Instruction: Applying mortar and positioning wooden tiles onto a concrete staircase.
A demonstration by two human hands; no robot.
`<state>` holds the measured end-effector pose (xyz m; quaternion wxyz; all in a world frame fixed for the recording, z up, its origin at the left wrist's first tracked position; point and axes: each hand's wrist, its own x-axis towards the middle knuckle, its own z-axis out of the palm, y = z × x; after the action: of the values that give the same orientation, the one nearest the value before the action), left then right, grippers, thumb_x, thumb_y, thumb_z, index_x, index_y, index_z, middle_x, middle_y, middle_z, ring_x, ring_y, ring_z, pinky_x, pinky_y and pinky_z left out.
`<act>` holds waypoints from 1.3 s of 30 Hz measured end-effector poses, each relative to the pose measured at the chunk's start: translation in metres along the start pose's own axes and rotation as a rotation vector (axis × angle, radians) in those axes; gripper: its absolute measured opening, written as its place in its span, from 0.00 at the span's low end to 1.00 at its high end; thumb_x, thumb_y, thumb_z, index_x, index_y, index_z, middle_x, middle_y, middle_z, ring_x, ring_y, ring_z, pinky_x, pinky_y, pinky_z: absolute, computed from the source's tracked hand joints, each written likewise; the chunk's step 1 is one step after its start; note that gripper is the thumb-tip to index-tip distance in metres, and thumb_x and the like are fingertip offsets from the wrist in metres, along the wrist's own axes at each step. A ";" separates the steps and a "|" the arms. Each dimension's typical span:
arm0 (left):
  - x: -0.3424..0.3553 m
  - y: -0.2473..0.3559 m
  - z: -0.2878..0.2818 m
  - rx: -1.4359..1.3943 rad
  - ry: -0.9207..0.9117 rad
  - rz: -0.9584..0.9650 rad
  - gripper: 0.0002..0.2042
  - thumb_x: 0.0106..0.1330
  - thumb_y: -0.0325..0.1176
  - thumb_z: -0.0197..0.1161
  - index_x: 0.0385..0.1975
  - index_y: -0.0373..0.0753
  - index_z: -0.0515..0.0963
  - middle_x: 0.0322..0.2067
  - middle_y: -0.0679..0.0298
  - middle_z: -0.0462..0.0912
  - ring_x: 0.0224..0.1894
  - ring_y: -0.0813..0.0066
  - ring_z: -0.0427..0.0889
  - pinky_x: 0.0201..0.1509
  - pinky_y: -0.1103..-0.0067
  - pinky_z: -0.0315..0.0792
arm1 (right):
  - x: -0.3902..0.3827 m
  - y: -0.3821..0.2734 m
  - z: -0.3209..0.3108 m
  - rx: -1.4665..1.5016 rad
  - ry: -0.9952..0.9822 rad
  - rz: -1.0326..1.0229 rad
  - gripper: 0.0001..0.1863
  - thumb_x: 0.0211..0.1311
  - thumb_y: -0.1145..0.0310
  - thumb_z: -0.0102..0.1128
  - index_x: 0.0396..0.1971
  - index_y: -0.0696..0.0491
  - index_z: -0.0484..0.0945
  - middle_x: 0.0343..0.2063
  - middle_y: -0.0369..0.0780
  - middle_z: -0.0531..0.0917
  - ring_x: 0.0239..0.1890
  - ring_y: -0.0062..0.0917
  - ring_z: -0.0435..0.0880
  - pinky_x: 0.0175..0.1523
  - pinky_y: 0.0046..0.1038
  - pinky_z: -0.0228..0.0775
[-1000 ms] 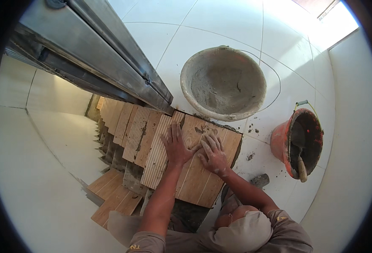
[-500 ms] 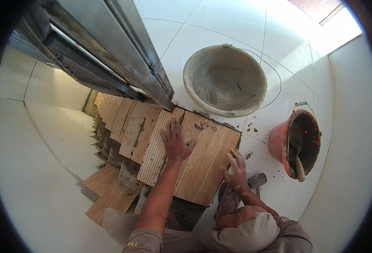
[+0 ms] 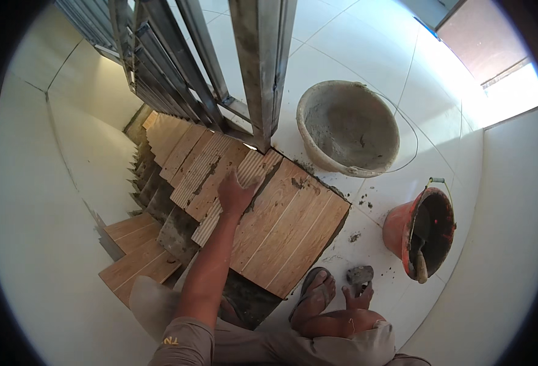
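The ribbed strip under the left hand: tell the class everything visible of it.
The ribbed strip is long, narrow and tan, apparently tile, with parallel pale ridges. It lies beside the smooth wood-look tile, its far end near the railing post. The left hand covers its middle, apparently touching it. Dark, mortar-like material edges its tile side.

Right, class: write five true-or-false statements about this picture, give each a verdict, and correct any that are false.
1. The left hand is at the ribbed tile. True.
2. The grey basin stands on the white floor. True.
3. The trowel is in that basin. False: it is in the red bucket.
4. The right hand is inside the red bucket. False: it is down by the hammer.
5. The metal railing is to the right of the basin. False: it is to the left.
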<state>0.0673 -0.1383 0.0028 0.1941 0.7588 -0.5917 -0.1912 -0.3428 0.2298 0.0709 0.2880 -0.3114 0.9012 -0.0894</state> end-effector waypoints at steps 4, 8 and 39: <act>0.009 0.007 -0.007 -0.108 -0.127 -0.101 0.48 0.64 0.62 0.75 0.74 0.30 0.70 0.68 0.41 0.78 0.70 0.44 0.78 0.76 0.57 0.70 | 0.001 -0.004 0.004 0.013 0.001 0.047 0.59 0.49 0.55 0.85 0.78 0.61 0.60 0.65 0.59 0.71 0.71 0.60 0.68 0.77 0.54 0.61; 0.007 -0.006 -0.014 -0.087 -0.083 -0.019 0.48 0.64 0.66 0.72 0.72 0.29 0.72 0.65 0.41 0.81 0.69 0.44 0.79 0.76 0.54 0.67 | -0.001 -0.032 0.000 -0.021 0.284 -0.035 0.55 0.49 0.60 0.82 0.77 0.60 0.64 0.68 0.58 0.69 0.73 0.59 0.67 0.77 0.55 0.60; 0.002 0.014 -0.022 0.081 -0.274 -0.007 0.66 0.53 0.74 0.76 0.80 0.25 0.57 0.75 0.34 0.68 0.76 0.37 0.70 0.78 0.56 0.67 | 0.092 -0.314 0.132 -0.307 -0.067 -1.138 0.51 0.74 0.38 0.57 0.85 0.54 0.53 0.86 0.47 0.51 0.89 0.44 0.41 0.87 0.59 0.30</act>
<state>0.0673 -0.1420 0.0284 0.0801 0.7347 -0.6172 -0.2698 -0.1656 -0.0726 0.0267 0.1746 -0.7867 0.5855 -0.0885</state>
